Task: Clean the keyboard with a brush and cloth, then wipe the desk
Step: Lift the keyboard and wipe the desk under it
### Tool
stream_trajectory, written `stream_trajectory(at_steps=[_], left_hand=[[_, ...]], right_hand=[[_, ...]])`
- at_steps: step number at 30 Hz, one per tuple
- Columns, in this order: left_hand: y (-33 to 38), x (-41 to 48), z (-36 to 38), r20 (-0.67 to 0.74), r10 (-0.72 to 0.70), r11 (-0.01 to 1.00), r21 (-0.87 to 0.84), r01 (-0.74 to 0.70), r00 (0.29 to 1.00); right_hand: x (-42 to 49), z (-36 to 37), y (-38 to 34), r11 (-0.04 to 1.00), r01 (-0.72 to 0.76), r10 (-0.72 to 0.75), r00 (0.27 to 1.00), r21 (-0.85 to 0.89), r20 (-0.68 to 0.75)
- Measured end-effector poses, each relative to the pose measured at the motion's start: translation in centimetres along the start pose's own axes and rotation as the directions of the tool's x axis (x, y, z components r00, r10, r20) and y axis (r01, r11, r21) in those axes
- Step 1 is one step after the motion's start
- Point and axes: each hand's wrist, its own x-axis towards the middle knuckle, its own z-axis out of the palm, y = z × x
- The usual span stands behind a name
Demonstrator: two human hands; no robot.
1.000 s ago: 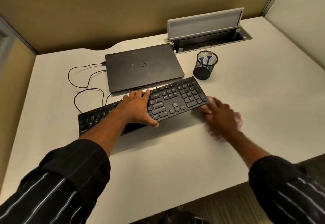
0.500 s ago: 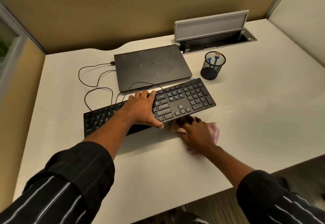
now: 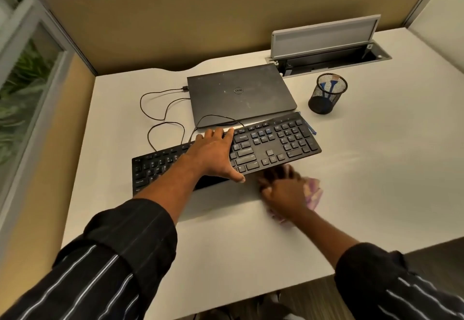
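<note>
My left grip grasps the black keyboard near its middle, with the fingers over the far edge and the thumb hooked at the near edge. The keyboard lies slantwise across the white table, its near edge raised and a band of shadow beneath it.

My right grip rests on a pale pink cloth, pressing it to the table just in front of the keyboard's right half. The fingertips reach into the shadow under the raised edge. This grip is blurred, so I cannot tell whether the fingers are curled into the cloth or lie flat on it. Folds of cloth show to the right of it.

Just behind the keyboard lies a closed dark laptop, with a thin black cable looping to its left. A black mesh pen cup stands to the laptop's right. Behind that, a grey hatch lid stands open in the table. Both forearms wear dark striped sleeves.
</note>
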Motion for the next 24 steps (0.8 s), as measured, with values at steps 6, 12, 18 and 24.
stream_trajectory(at_steps=[6,12,18,24], left_hand=[[-1.1,-1.1,-0.2,-0.022,0.012,0.999,0.032,-0.011,1.000],[-2.8,-2.8,-0.2,-0.052,-0.006,1.000,0.022,0.007,0.999],[-4.3,-3.8,0.4,-0.054,-0.002,0.999,0.036,0.004,0.999],[-5.4,-4.6,0.8,-0.046,0.033,0.999,0.041,-0.032,0.998]], right_hand=[[-1.9,0.5,-3.4,0.971,0.066,-0.086,0.993,0.228,0.077],[1.5,-0.3,-0.2,0.983,-0.152,0.152,0.988,0.101,0.011],[-2.8,0.5,-8.7,0.980,0.179,-0.184,0.981,0.085,0.060],[-2.6,-1.0,-9.8,0.988,0.122,-0.144,0.954,0.098,0.264]])
